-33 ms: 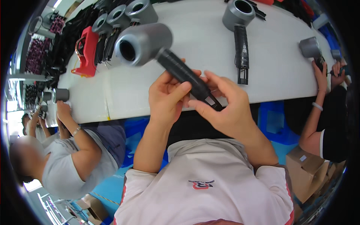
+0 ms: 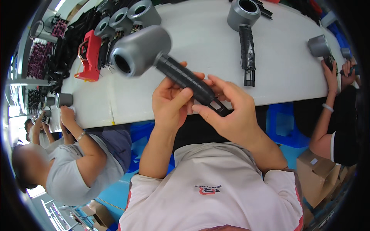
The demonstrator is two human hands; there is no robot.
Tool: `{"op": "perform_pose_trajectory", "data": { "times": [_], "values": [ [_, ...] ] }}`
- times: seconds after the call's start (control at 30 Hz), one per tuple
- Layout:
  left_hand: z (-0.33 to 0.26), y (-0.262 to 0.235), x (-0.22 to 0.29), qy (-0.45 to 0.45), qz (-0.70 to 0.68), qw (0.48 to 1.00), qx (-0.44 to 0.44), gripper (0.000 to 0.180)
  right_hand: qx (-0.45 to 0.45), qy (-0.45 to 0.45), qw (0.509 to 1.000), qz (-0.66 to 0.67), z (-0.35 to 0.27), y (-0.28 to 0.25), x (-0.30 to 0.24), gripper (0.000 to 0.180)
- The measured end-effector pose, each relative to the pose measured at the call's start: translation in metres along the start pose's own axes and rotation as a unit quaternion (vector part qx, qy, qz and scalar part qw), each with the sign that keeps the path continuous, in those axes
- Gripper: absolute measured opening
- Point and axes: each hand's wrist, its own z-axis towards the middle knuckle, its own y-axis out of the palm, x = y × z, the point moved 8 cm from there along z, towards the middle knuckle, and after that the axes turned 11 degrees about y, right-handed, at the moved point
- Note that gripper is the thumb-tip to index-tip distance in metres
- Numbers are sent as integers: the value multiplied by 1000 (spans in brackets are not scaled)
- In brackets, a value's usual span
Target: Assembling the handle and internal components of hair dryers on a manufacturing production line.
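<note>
A hair dryer [image 2: 143, 50] with a grey barrel head and a black-taped handle is held aslant above the table's near edge. Its head points to the upper left, the round opening facing left and toward me. My left hand [image 2: 171, 98] is closed around the middle of the handle, thumb on top. At the handle's lower end, an open black frame, my right hand [image 2: 233, 106] grips with thumb and fingers; some of its fingertips are hidden behind the handle. Another hair dryer [image 2: 246, 42] lies farther off to the right, its handle toward me.
The white table [image 2: 200, 42] spans the front. At the back left stand several grey dryers [image 2: 143, 14] beside a red tape dispenser [image 2: 89, 56]. One co-worker [image 2: 83, 165] sits at left; another's arm [image 2: 327, 111] is at right, holding a dryer. Cardboard boxes [image 2: 318, 173] stand at lower right.
The held dryer's head has swung slightly left and toward me, and the handle has turned a little with it. Both hands keep their hold. The whole view has shifted slightly.
</note>
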Motion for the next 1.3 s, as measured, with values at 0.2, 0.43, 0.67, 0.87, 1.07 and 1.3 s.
{"op": "perform_pose_trajectory", "data": {
  "times": [0.2,0.43,0.67,0.87,1.07,1.3],
  "values": [
    [0,2,3,64,-118,984,-113,71,42,-84,995,27,-8,-5,-16,59],
    [0,6,6,72,-155,970,-174,73,24,-135,991,9,-8,-6,-31,57],
    [-2,3,-9,66,-98,982,-148,72,70,-96,992,52,-17,-6,-9,53],
    [-9,9,-14,11,-111,975,-190,71,39,-108,993,-21,-22,-14,-19,54],
    [-31,28,-19,-9,-66,983,-169,65,63,-137,980,-132,0,-36,-53,58],
    [-55,-5,-6,-12,184,980,-69,43,-32,-57,997,-33,9,-6,-38,35]
  ]
}}
